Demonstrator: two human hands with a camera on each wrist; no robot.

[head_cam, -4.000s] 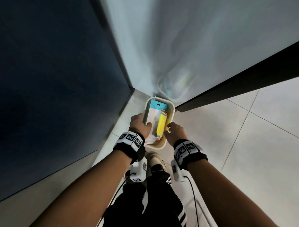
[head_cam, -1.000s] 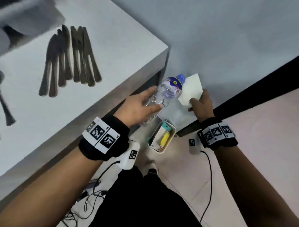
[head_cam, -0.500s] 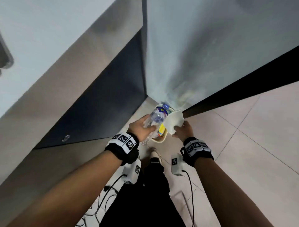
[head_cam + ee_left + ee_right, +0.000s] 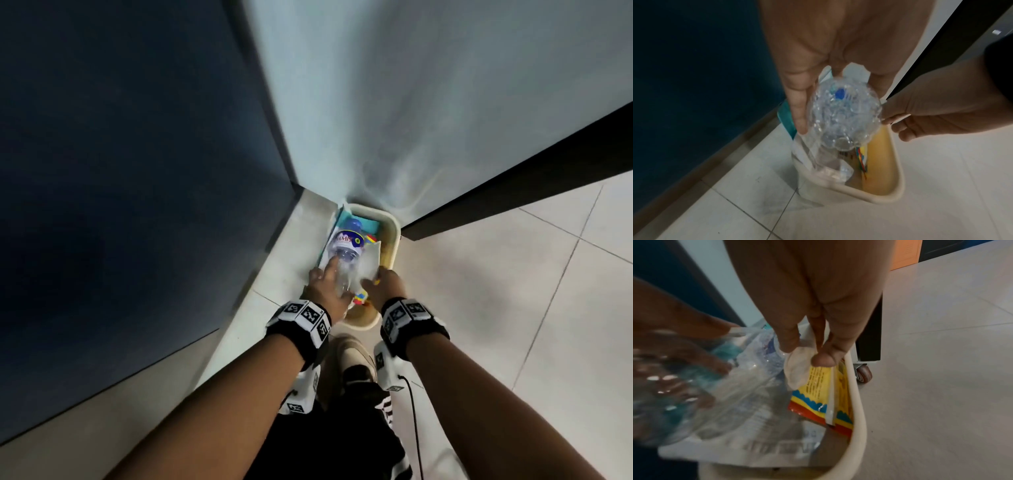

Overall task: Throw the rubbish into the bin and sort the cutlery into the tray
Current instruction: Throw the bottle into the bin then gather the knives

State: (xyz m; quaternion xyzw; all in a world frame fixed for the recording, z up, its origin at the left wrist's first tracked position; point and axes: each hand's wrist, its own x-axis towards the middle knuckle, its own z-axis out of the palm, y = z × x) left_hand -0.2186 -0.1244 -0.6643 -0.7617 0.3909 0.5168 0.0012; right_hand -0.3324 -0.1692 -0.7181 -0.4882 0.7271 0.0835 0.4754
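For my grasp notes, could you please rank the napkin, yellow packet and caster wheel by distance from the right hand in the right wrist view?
1. napkin: pinched by the right hand.
2. yellow packet: just below, in the bin.
3. caster wheel: outside the bin, on the floor.

The bottle is clear, crinkled plastic with a glossy sheen. The bin looks like smooth, matt cream plastic. The napkin is soft matt paper. A yellow wrapper shines like foil. Floor tiles are smooth and faintly glossy.
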